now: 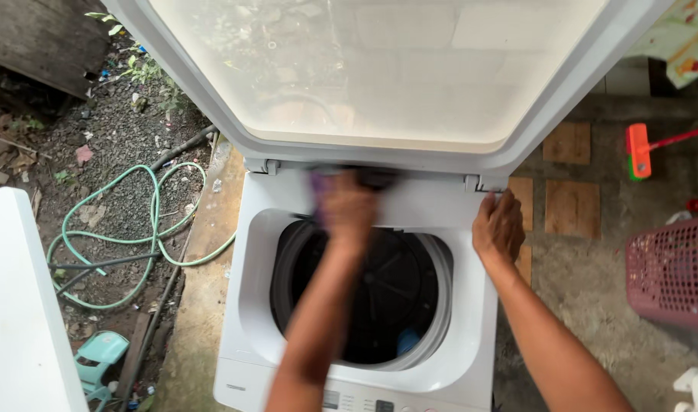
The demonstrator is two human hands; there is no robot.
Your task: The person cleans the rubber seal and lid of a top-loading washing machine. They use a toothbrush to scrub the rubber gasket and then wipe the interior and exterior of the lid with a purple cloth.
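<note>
Left hand (347, 204), blurred, is clenched on a purple cloth (319, 189) at the washing machine (257, 305) rim; right hand (499, 226) is rested released on the rim's corner.

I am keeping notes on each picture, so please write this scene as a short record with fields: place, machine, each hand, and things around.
Place: outdoors, gravel and concrete ground
Machine: white top-loading washing machine, lid raised, dark drum open
Left hand: blurred, at the back rim under the lid, on something purple and dark; grip cannot be told
Right hand: resting on the machine's right back corner, holding nothing
Around: green hose on the left, pink basket on the right
</note>
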